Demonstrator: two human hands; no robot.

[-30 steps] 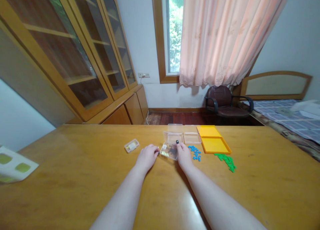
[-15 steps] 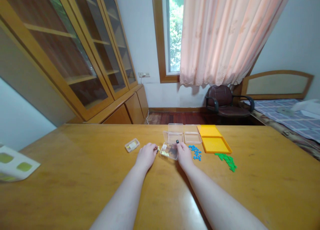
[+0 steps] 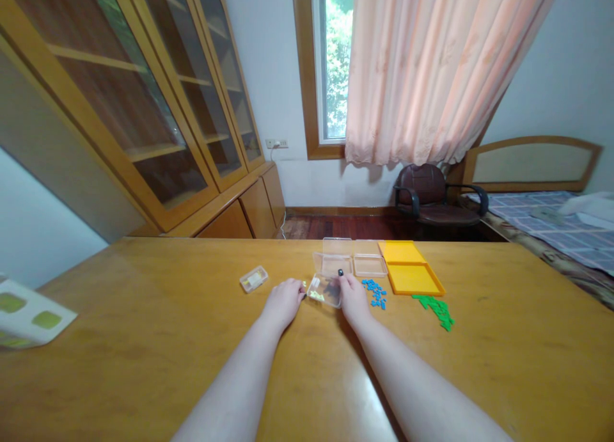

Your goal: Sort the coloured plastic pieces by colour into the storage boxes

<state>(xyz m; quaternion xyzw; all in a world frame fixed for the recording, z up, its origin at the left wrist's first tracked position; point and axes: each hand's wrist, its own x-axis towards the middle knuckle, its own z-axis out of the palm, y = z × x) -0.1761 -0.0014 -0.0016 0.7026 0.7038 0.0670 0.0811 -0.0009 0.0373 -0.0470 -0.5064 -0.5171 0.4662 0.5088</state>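
Box (image 3: 325, 291), mouth up (axis unclr), R hand (image 3: 354, 293)

Right grip (image 3: 354, 299) on clear box (image 3: 328, 300)

left of the clear box (image 3: 325, 302), the left hand (image 3: 284, 301) obscures its grip; on the box's right, the right hand (image 3: 354, 299) hides one edge.

From my remote place, I see a glass-fronted wooden cabinet (image 3: 173, 103) at the left side. A pink curtain (image 3: 422, 71) covers part of the window (image 3: 336, 64). Below the curtain stands a dark brown chair (image 3: 425, 186), and near it is a bed (image 3: 508, 205).
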